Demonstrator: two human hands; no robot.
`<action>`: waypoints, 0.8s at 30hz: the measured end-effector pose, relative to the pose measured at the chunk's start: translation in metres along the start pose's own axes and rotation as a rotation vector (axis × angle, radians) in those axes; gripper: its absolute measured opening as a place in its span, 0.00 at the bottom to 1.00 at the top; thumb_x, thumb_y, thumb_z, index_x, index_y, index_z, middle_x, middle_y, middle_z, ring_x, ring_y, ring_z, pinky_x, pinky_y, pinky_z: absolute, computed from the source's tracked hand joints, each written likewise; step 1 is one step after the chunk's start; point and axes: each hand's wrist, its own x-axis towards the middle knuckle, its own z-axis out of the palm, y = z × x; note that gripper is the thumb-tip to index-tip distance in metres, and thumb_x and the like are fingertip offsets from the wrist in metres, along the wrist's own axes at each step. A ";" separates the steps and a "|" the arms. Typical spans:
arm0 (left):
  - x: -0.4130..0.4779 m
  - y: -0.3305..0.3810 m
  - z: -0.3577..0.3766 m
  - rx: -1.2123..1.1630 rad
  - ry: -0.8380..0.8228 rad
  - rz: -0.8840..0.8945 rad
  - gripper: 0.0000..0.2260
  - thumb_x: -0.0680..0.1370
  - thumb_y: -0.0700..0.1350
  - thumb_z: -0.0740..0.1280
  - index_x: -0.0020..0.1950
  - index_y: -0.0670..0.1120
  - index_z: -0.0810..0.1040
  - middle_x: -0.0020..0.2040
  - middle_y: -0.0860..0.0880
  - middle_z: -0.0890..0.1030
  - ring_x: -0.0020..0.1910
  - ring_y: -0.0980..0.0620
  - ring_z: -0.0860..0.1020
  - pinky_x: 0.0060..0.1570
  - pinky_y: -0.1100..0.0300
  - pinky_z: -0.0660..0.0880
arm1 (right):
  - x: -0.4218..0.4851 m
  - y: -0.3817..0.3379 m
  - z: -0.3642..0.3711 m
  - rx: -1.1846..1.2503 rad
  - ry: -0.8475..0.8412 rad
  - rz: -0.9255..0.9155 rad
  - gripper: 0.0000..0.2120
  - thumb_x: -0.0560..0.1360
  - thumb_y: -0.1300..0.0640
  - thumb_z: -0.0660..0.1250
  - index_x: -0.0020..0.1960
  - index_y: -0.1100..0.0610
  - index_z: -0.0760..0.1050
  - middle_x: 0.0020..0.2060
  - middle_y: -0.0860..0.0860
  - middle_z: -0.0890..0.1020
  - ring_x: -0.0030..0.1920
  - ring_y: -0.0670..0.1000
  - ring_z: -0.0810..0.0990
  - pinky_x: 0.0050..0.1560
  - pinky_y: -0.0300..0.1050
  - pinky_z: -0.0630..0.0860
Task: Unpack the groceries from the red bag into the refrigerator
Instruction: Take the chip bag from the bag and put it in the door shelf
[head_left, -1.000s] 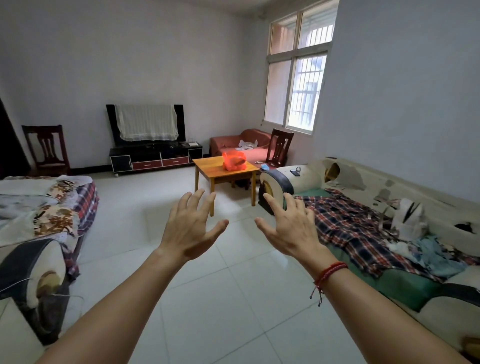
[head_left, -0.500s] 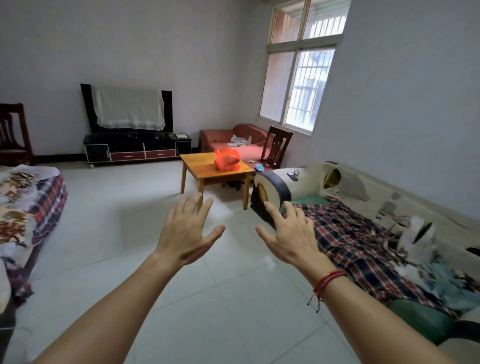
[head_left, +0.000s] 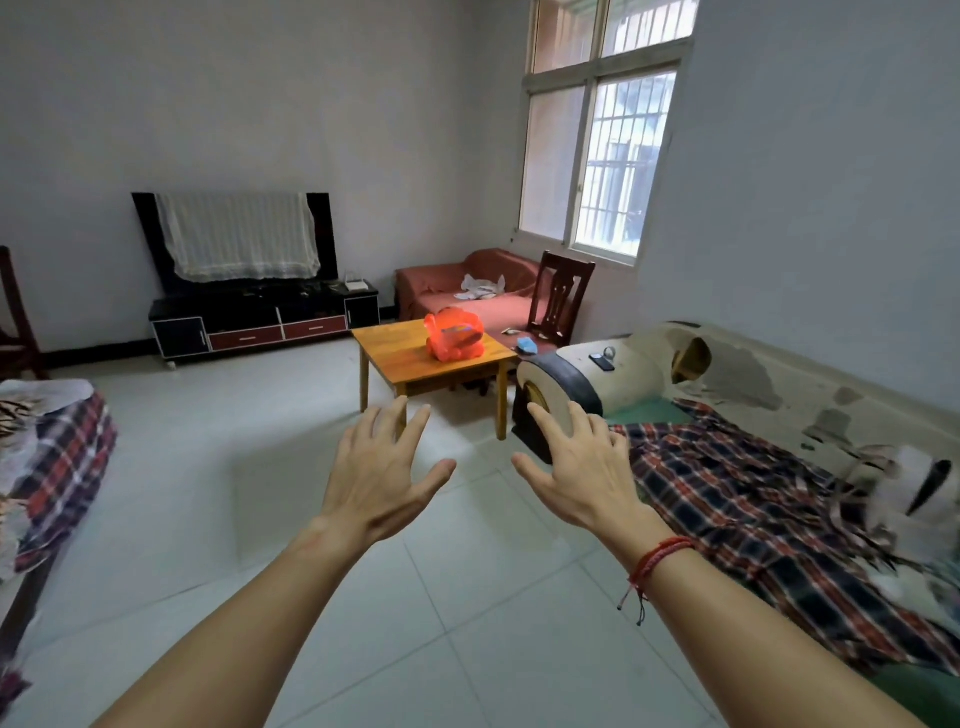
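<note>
A red plastic bag (head_left: 454, 334), bulging with goods, sits on a small wooden table (head_left: 410, 364) across the room. My left hand (head_left: 382, 475) and my right hand (head_left: 576, 470) are stretched out in front of me with fingers spread, palms down, holding nothing. Both hands are well short of the table, over the tiled floor. A red string bracelet circles my right wrist. No refrigerator is in view.
A worn sofa (head_left: 769, 415) with a plaid cloth runs along the right wall. Another plaid-covered seat (head_left: 57, 457) is at the left. A dark TV stand (head_left: 260, 319), a red couch (head_left: 467, 291) and a wooden chair (head_left: 563, 296) stand at the back. Pale floor tiles lie between.
The view has shifted closer to the table and the red bag looks larger. Both hands keep the same spread pose in front of me.
</note>
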 end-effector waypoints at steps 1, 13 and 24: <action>0.018 -0.003 0.010 0.007 -0.002 -0.003 0.37 0.75 0.69 0.49 0.76 0.49 0.65 0.75 0.44 0.66 0.73 0.43 0.62 0.70 0.46 0.62 | 0.018 0.005 0.007 0.006 0.002 -0.002 0.33 0.80 0.32 0.52 0.81 0.41 0.51 0.79 0.57 0.60 0.76 0.60 0.61 0.72 0.61 0.61; 0.235 -0.024 0.114 0.044 -0.029 -0.051 0.36 0.75 0.70 0.48 0.78 0.51 0.63 0.77 0.46 0.63 0.75 0.43 0.60 0.71 0.47 0.61 | 0.246 0.078 0.077 0.029 -0.017 -0.048 0.33 0.78 0.31 0.52 0.80 0.41 0.54 0.76 0.55 0.64 0.73 0.59 0.64 0.70 0.62 0.66; 0.374 -0.076 0.204 0.029 -0.073 -0.094 0.37 0.74 0.71 0.46 0.78 0.52 0.61 0.78 0.46 0.61 0.76 0.42 0.58 0.72 0.46 0.60 | 0.404 0.098 0.142 0.024 -0.057 -0.046 0.33 0.78 0.31 0.53 0.79 0.41 0.55 0.76 0.55 0.63 0.73 0.59 0.64 0.69 0.62 0.65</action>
